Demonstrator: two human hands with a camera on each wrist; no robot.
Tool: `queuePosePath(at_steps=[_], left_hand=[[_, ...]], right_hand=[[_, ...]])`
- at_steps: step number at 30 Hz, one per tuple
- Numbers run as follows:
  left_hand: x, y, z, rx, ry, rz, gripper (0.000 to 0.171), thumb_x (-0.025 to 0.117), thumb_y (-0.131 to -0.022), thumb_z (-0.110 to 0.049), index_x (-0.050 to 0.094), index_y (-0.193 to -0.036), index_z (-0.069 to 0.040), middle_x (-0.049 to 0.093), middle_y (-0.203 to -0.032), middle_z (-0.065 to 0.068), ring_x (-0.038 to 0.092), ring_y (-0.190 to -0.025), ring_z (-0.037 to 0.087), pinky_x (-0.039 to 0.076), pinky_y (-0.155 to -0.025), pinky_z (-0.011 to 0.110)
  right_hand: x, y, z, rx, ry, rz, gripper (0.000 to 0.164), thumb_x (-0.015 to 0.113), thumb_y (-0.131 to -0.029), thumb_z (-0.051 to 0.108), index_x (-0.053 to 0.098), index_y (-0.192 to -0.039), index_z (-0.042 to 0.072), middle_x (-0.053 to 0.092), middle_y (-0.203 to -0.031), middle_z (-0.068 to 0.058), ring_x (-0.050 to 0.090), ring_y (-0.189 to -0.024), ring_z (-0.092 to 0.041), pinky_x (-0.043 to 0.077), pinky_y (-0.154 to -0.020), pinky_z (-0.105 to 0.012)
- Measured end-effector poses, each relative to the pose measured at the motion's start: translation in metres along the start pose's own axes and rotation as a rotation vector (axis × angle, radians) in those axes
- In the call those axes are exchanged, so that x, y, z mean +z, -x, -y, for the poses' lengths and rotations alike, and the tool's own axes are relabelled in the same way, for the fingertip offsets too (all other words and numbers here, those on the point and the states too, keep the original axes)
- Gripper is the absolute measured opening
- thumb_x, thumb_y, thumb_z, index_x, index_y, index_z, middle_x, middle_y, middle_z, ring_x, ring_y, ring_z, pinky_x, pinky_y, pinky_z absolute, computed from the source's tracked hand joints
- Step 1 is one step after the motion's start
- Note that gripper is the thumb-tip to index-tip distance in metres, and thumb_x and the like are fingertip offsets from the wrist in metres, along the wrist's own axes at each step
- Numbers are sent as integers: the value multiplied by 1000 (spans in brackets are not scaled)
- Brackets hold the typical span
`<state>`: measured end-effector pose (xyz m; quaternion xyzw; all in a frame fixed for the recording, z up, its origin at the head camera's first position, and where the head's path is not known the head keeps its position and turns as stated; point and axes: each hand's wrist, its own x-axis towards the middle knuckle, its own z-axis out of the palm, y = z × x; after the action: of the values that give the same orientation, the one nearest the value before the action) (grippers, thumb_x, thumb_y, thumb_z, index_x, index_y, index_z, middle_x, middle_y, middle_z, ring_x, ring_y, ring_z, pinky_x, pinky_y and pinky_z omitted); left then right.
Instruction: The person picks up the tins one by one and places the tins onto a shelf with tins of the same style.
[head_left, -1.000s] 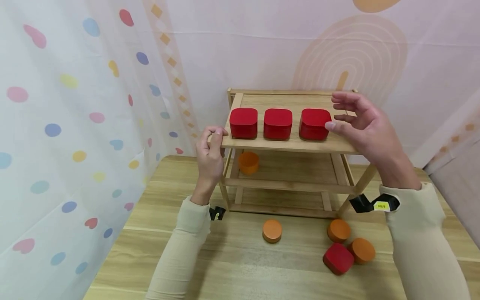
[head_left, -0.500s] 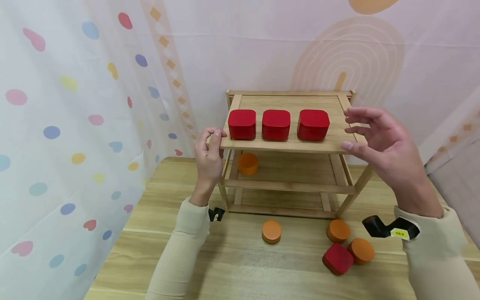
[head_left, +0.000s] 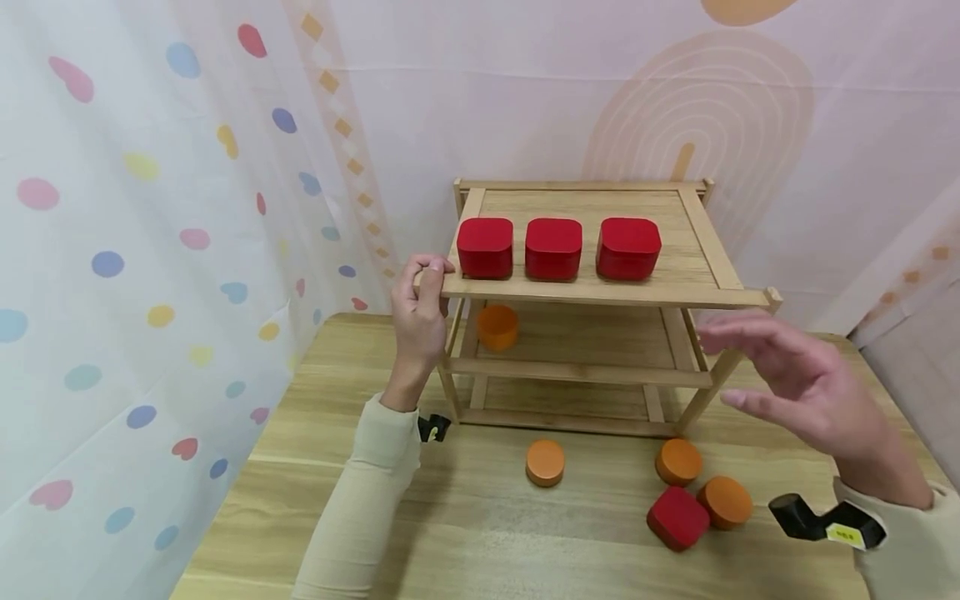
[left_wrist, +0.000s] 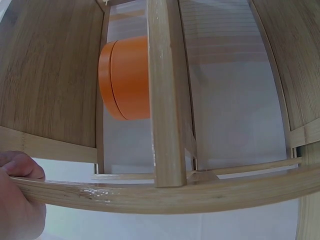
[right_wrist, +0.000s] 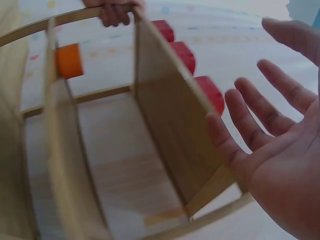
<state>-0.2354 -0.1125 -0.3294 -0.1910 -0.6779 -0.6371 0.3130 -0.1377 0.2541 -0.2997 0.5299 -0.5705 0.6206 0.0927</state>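
My left hand (head_left: 422,312) grips the front left corner of the wooden rack's top shelf (head_left: 600,290), thumb on top. Three red rounded-square tins (head_left: 485,248) stand in a row along that shelf's front. Off the rack's right front leg, my right hand (head_left: 806,387) hangs in the air, fingers loosely bent and holding nothing. In the right wrist view its fingers (right_wrist: 265,107) are spread apart. On the middle shelf, at the left, sits an orange round tin (left_wrist: 127,78). Below the right hand, a red tin (head_left: 678,518) lies on the table against an orange round tin (head_left: 724,502).
Another orange tin (head_left: 678,462) stands just behind that pair. One more orange tin (head_left: 544,463) sits alone before the rack's lowest shelf (head_left: 562,419). A patterned curtain (head_left: 525,100) hangs close behind the rack, and another stretch of it runs along the left.
My right hand has drawn away from the rightmost red tin on the top shelf, moving right and down past the rack's corner. My left hand keeps its grip.
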Motion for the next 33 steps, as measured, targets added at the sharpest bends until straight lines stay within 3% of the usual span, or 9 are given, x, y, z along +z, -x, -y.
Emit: queuePosePath(at_steps=[3,10,15,20,28,33], left_hand=[[-1,0,-1,0,6,-2,33,42,-105,-24,57,-98,4,39,-61,2,33,-47,16,28,-45,23],[-2,0,-3,6,-1,-10,33,42,-105,-24,57,-97,4,38,-59,2,33,-47,15,29,-44,23],[-3,0,-2,10,-10,-12,33,42,-105,-23,58,-96,4,39,-58,4,35,-47,15,31,-44,23],[-2,1,-1,9,-5,-2,32,42,-105,-23,58,-96,3,38,-57,4,34,-46,15,30,-43,24],[-2,2,-1,10,-7,-14,32,41,-104,-22,57,-96,4,38,-56,7,34,-46,14,29,-43,23],[-1,1,-1,10,-4,-8,32,41,-104,-22,57,-96,4,38,-55,6,34,-46,14,30,-44,23]], right_hand=[[-1,13,-5,17,-9,61,49,63,-81,-21,42,-125,-27,51,-138,-23,52,-128,-26,38,-110,-28],[1,50,-15,221,57,120,68,56,-65,-36,42,-130,-21,53,-137,-16,51,-127,-20,38,-108,-22],[10,75,-25,304,119,93,63,60,-69,-32,48,-129,-16,58,-131,-12,54,-123,-16,39,-106,-19],[16,96,-26,450,214,46,54,63,-76,-26,53,-127,-9,62,-126,-2,58,-116,-10,42,-101,-16],[17,118,-37,425,174,82,56,63,-75,-26,50,-128,-14,63,-125,-5,60,-111,-14,46,-96,-20],[18,131,-41,491,173,99,56,65,-77,-21,51,-129,-7,62,-124,-10,60,-111,-15,47,-94,-22]])
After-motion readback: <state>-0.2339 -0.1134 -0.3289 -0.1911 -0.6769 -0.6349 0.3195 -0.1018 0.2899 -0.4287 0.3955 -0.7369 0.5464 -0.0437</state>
